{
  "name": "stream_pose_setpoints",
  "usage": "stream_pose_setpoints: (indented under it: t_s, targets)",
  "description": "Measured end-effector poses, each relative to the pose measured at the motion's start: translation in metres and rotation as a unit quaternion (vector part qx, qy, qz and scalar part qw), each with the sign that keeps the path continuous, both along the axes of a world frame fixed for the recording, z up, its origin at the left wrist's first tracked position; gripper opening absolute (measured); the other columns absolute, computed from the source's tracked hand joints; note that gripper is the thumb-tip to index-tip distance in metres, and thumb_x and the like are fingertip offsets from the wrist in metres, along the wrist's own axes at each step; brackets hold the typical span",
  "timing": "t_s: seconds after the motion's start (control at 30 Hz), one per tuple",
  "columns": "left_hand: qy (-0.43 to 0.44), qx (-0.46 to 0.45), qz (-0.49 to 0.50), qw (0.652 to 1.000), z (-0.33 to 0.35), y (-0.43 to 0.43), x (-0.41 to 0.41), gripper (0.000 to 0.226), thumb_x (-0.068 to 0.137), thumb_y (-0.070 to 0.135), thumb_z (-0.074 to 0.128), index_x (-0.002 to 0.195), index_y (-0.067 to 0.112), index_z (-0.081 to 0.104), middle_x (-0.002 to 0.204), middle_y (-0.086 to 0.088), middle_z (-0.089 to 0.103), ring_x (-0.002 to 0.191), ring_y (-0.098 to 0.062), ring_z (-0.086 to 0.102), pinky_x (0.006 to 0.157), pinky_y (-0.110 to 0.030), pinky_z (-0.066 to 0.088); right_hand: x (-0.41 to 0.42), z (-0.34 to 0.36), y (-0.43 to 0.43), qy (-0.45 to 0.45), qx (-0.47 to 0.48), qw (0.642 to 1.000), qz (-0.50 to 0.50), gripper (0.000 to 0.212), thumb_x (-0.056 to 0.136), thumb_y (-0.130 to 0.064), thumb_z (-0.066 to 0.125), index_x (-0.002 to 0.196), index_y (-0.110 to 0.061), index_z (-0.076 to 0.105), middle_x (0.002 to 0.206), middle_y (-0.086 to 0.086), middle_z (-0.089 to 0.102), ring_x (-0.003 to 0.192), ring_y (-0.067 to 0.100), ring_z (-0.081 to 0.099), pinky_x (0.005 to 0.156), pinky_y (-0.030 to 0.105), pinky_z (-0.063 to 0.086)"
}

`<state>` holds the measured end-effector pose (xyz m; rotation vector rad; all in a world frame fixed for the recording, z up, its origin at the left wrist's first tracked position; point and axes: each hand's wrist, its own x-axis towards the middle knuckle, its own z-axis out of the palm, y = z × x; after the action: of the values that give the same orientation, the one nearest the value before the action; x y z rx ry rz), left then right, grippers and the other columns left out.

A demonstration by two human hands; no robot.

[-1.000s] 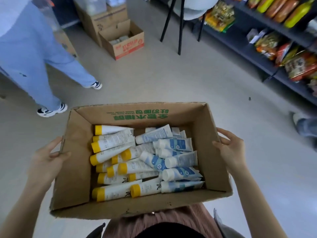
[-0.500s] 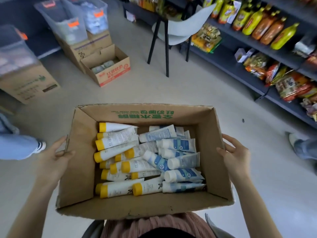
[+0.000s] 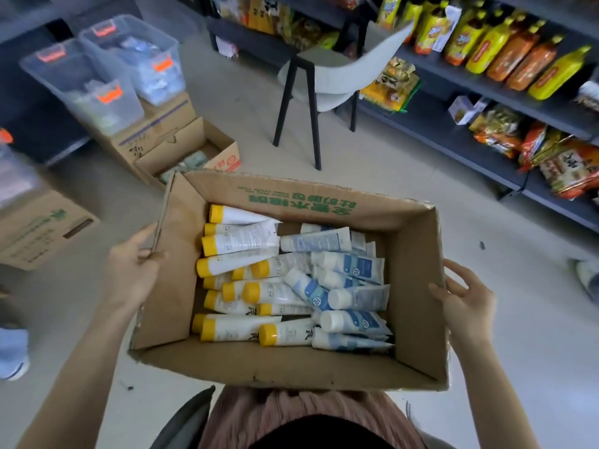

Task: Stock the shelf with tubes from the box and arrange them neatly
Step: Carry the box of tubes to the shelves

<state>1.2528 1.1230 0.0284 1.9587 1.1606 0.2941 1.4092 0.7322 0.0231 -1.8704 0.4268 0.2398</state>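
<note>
Cardboard box (image 3: 411, 286) sits between both hands: left hand (image 3: 133, 270) at 9 o'clock pinches its side wall, thumb over the rim; right hand (image 3: 466, 303) at 3 o'clock presses spread fingers on the opposite wall. Tubes (image 3: 240, 243) lie piled inside, yellow-capped toward 9, blue-labelled toward 3. Beyond, at 2 o'clock, stands the shelf (image 3: 453, 137).

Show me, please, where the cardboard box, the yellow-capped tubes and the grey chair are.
cardboard box (image 3: 301, 200), head view, on the green print of its far wall.
yellow-capped tubes (image 3: 241, 241), head view, on one tube's white body.
grey chair (image 3: 340, 76), head view, on its curved shell.
</note>
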Motion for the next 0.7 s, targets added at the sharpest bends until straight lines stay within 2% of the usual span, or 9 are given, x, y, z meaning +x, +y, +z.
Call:
stream_pose_setpoints:
  t_s: [0.1, 0.2, 0.33, 0.47, 0.53, 0.6, 0.63, 0.67, 0.7]
  targets:
    - [-0.017, -0.039, 0.002, 0.999, 0.003, 0.035, 0.042, 0.058, 0.086, -0.007, 0.059, 0.138, 0.017, 0.048, 0.113, -0.02, 0.066, 0.098, -0.032, 0.063, 0.093, -0.045, 0.049, 0.029, 0.003, 0.029, 0.007, 0.013, 1.0, -0.017, 0.048, 0.082, 0.01, 0.06, 0.091, -0.037, 0.067, 0.081, -0.004, 0.074, 0.07, 0.015, 0.072, 0.066, 0.038, 0.06]
    - [-0.002, -0.032, -0.008, 0.999, -0.001, 0.064, 0.077, 0.057, 0.085, -0.008, 0.06, 0.137, 0.015, 0.049, 0.112, -0.02, 0.066, 0.095, -0.029, 0.063, 0.089, -0.04, 0.049, 0.062, 0.005, 0.055, 0.015, 0.007, 1.0, -0.018, 0.048, 0.082, 0.01, 0.06, 0.091, -0.036, 0.067, 0.082, -0.003, 0.073, 0.064, 0.012, 0.069, 0.059, 0.032, 0.06]
    - [0.018, -0.036, 0.004, 0.999, -0.018, 0.092, 0.115, 0.058, 0.083, -0.008, 0.062, 0.137, 0.01, 0.049, 0.115, -0.024, 0.064, 0.102, -0.037, 0.061, 0.093, -0.044, 0.047, 0.116, 0.006, 0.094, 0.014, -0.012, 1.0, 0.001, 0.047, 0.084, 0.01, 0.059, 0.098, -0.034, 0.064, 0.091, 0.004, 0.072, 0.071, 0.017, 0.068, 0.07, 0.041, 0.059]
    - [0.013, -0.122, 0.042, 0.992, -0.031, 0.131, 0.158, 0.057, 0.086, -0.006, 0.06, 0.138, 0.012, 0.048, 0.122, -0.024, 0.06, 0.11, -0.04, 0.057, 0.099, -0.055, 0.043, 0.18, 0.001, 0.138, 0.004, -0.019, 0.999, 0.028, 0.047, 0.084, 0.009, 0.059, 0.1, -0.035, 0.063, 0.096, 0.006, 0.071, 0.081, 0.025, 0.069, 0.078, 0.053, 0.057]
    - [0.008, -0.103, 0.051, 0.993, -0.034, 0.149, 0.182, 0.056, 0.085, -0.003, 0.061, 0.137, 0.015, 0.05, 0.115, -0.02, 0.064, 0.099, -0.037, 0.06, 0.094, -0.045, 0.049, 0.216, -0.003, 0.163, -0.005, -0.014, 0.999, 0.039, 0.047, 0.084, 0.009, 0.059, 0.101, -0.034, 0.064, 0.097, 0.007, 0.071, 0.083, 0.027, 0.07, 0.079, 0.054, 0.056]
    - [0.001, -0.066, 0.057, 0.996, -0.03, 0.169, 0.211, 0.055, 0.086, 0.0, 0.063, 0.136, 0.015, 0.049, 0.101, -0.011, 0.063, 0.081, -0.025, 0.059, 0.073, -0.028, 0.053, 0.256, -0.005, 0.188, -0.008, -0.009, 0.999, 0.047, 0.047, 0.084, 0.007, 0.06, 0.101, -0.036, 0.064, 0.097, 0.004, 0.071, 0.084, 0.024, 0.07, 0.079, 0.054, 0.056]
    - [0.006, -0.053, 0.045, 0.998, -0.028, 0.181, 0.227, 0.054, 0.087, 0.002, 0.062, 0.137, 0.016, 0.048, 0.098, -0.009, 0.062, 0.079, -0.022, 0.057, 0.065, -0.026, 0.051, 0.275, -0.005, 0.201, -0.01, -0.009, 0.999, 0.049, 0.047, 0.084, 0.006, 0.06, 0.1, -0.039, 0.063, 0.095, 0.001, 0.071, 0.083, 0.022, 0.07, 0.078, 0.053, 0.057]
    - [0.005, -0.056, 0.036, 0.998, -0.026, 0.194, 0.242, 0.054, 0.088, 0.003, 0.061, 0.138, 0.016, 0.046, 0.099, -0.011, 0.063, 0.082, -0.025, 0.058, 0.064, -0.027, 0.051, 0.294, -0.004, 0.214, -0.016, -0.011, 0.998, 0.053, 0.048, 0.084, 0.006, 0.061, 0.098, -0.041, 0.063, 0.091, -0.003, 0.071, 0.081, 0.02, 0.07, 0.077, 0.053, 0.057]
    - [-0.002, -0.081, 0.037, 0.996, -0.023, 0.208, 0.257, 0.052, 0.089, 0.003, 0.059, 0.138, 0.016, 0.046, 0.104, -0.015, 0.064, 0.088, -0.031, 0.06, 0.071, -0.033, 0.054, 0.312, -0.003, 0.226, -0.021, -0.011, 0.998, 0.058, 0.049, 0.084, 0.005, 0.061, 0.097, -0.041, 0.063, 0.089, -0.005, 0.071, 0.081, 0.019, 0.07, 0.077, 0.053, 0.057]
